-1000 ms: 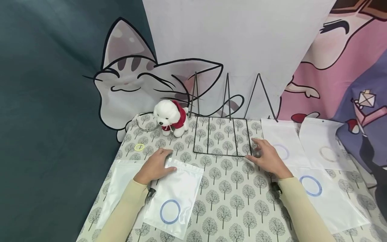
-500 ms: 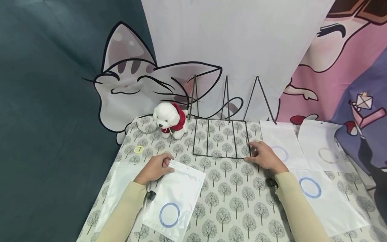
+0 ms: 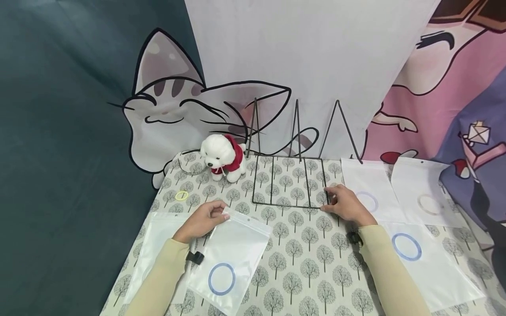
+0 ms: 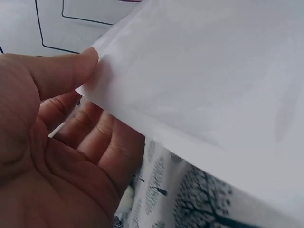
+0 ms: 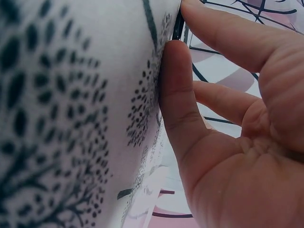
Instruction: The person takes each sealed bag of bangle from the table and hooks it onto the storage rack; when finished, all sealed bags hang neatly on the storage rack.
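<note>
My left hand [image 3: 203, 220] pinches the top left corner of a white zip-lock bag [image 3: 247, 237] with a blue ring showing low on it. In the left wrist view, the bag [image 4: 199, 85] runs out from under the thumb, its corner lifted. My right hand [image 3: 348, 205] is at the front right corner of a black wire rack [image 3: 282, 205], which has upright triangular dividers along its back. Thumb and forefinger of the right hand [image 5: 232, 152] hold the dark wire close to the cloth in the right wrist view.
Another white bag [image 3: 158, 237] lies partly under the left arm. Several bags with rings, including one with a blue ring [image 3: 407, 246], lie at the right. A white plush dog [image 3: 222, 156] in red sits left of the rack. A yellow ring [image 3: 182, 195] lies nearer.
My left fingers have closed on the bag's corner and raised it slightly, shifting it a little right. My right hand has come in against the rack's corner.
</note>
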Motion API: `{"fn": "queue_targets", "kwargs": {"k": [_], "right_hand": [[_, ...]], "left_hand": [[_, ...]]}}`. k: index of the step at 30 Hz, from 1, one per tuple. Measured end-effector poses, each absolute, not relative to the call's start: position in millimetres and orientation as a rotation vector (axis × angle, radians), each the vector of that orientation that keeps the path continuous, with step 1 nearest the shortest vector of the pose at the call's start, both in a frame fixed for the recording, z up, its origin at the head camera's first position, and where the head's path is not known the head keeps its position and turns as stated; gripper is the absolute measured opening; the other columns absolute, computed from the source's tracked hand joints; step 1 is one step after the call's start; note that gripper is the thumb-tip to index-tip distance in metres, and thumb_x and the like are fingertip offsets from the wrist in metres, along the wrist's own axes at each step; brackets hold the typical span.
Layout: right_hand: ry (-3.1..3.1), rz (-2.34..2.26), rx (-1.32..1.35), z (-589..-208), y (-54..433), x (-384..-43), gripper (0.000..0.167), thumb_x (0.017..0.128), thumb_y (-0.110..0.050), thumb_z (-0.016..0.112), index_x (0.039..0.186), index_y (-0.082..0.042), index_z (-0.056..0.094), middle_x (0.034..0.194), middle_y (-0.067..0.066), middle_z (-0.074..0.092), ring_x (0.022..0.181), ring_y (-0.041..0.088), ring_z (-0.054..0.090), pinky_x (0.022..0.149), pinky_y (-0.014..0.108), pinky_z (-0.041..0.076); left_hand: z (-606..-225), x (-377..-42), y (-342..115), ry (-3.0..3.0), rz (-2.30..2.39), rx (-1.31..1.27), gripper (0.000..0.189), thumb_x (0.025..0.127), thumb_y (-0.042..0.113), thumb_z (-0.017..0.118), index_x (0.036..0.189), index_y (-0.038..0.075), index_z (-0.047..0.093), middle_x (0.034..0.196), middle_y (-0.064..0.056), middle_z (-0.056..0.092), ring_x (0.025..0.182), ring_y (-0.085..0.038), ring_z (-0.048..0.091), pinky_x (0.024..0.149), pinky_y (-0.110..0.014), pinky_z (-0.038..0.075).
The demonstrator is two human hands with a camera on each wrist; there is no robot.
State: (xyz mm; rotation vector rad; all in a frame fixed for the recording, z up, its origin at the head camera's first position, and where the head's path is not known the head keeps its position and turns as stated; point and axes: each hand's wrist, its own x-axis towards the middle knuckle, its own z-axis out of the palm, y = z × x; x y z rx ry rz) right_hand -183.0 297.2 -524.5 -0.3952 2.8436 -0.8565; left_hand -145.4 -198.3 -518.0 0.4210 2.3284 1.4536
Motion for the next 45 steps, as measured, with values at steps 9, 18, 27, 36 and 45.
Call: {"fn": "queue_targets", "kwargs": {"k": [9,18,27,36,45], "right_hand": [[2.856,-0.875,-0.387,-523.7,296.4,-181.2,0.074,0.085,-0.020,0.089,0.145,0.009,0.056,0.106,0.016,0.061,0.090,0.023,0.061,0.077,0.037,0.052],[2.849,-0.868,-0.371,-521.5,295.0,-180.3,0.077,0.085,-0.022,0.090,0.147,0.007,0.055,0.110,0.019,0.063,0.092,0.025,0.063,0.079,0.040,0.054],[2.860,-0.841,-0.369,-522.5,293.4,-181.9,0.078,0.084,-0.023,0.091,0.146,0.008,0.056,0.110,0.019,0.063,0.091,0.025,0.061,0.081,0.041,0.053],[2.847,-0.842,-0.354,-520.5,291.2,-182.1,0.078,0.085,-0.022,0.090,0.146,0.009,0.054,0.107,0.018,0.062,0.090,0.024,0.062,0.080,0.040,0.053],[2.848,-0.838,-0.351,-519.6,289.5,-180.7,0.077,0.085,-0.021,0.089,0.147,0.009,0.054,0.105,0.016,0.061,0.089,0.023,0.058,0.076,0.037,0.050]], "left_hand": [[-488.3,-140.9,-190.0,2.342,1.542,0.416,0.022,0.100,0.020,0.074,0.118,0.009,0.071,0.101,-0.005,0.077,0.086,-0.018,0.073,0.077,-0.027,0.059],[-456.9,-139.7,-181.6,2.327,1.799,0.494,0.016,0.097,0.006,0.074,0.112,0.000,0.071,0.100,-0.015,0.078,0.085,-0.014,0.076,0.075,-0.028,0.064],[-433.6,-137.6,-174.1,2.394,1.994,0.645,0.019,0.095,-0.007,0.070,0.113,-0.008,0.068,0.100,-0.015,0.079,0.085,-0.008,0.075,0.076,-0.026,0.064],[-413.4,-145.0,-161.6,2.372,2.279,0.729,0.017,0.094,-0.013,0.068,0.110,-0.014,0.065,0.099,0.011,0.079,0.087,-0.006,0.075,0.075,-0.021,0.062],[-397.4,-159.9,-155.1,2.416,2.399,0.683,0.016,0.094,-0.011,0.069,0.109,-0.016,0.064,0.096,0.011,0.079,0.080,-0.005,0.074,0.069,-0.018,0.060]]}}
